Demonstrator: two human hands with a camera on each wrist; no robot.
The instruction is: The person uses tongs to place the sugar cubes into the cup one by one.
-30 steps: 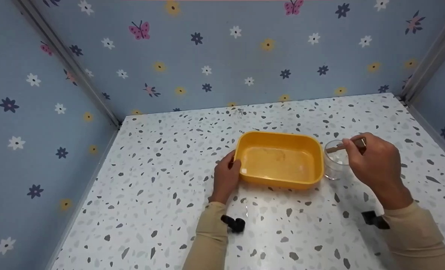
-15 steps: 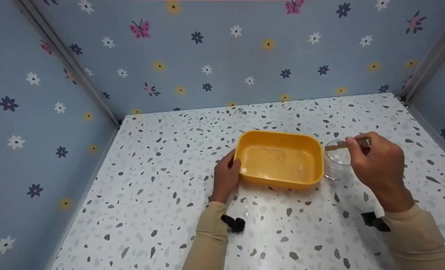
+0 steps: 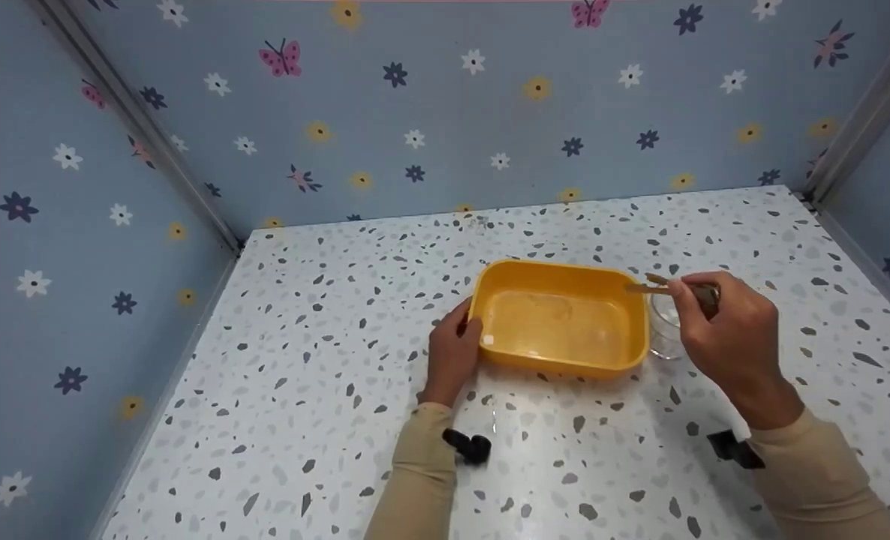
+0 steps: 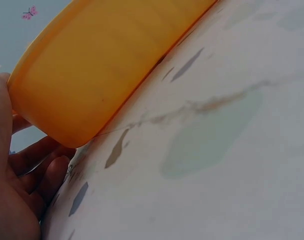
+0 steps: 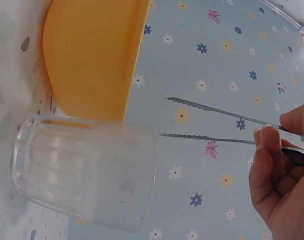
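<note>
A deep yellow plastic container [image 3: 557,364] with rounded corners stands on the table. My left hand [image 3: 451,356] grips its left end, thumb at the rim and fingers against the outer wall. Inside, near the front left corner, lies a small white square piece [image 3: 488,340]. Metal tongs [image 3: 659,289] are pinched in my right hand [image 3: 738,337], level with the container's right rim. Their serrated tips are apart with nothing between them in the right wrist view. Below the tongs stands a clear drinking glass [image 5: 91,170], upright beside the container; whitish contents look blurred through its wall.
The speckled white table [image 3: 325,322] meets blue flowered panels [image 3: 460,112] at the back and sides. A black wrist mount [image 3: 469,448] sits on the left sleeve, and another black mount [image 3: 735,450] is at the right wrist.
My right hand has moved left with the tongs, from over the glass to the container's right rim. The tongs' arms have spread apart. Left hand and container have stayed put.
</note>
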